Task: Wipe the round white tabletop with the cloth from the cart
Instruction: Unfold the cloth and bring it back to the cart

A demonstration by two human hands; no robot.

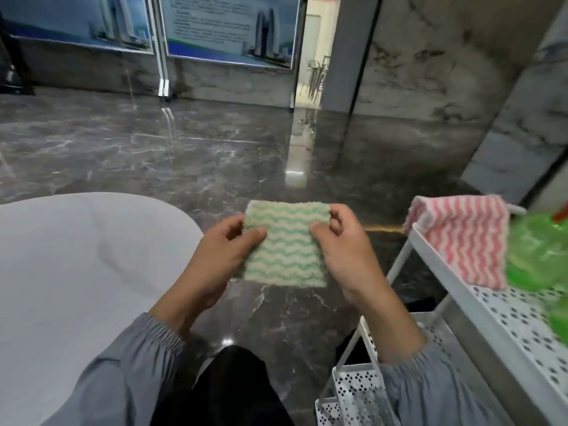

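A: Which step is in hand?
B: The cloth (284,244) is off the cart (442,265) and is held spread above the floor, between the cart and the round white surface (76,256). Each grip is clamped on it: the left hand (221,256) at its left edge, the right hand (341,253) at its right.
A: What is called for next?
B: Likely it must be carried left and pressed flat on the surface; wiping is not yet begun.

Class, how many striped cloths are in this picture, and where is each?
2. The green cloth is pinched by the left hand and right hand; the pink cloth hangs over the cart rail. Lower shelves may hide more.
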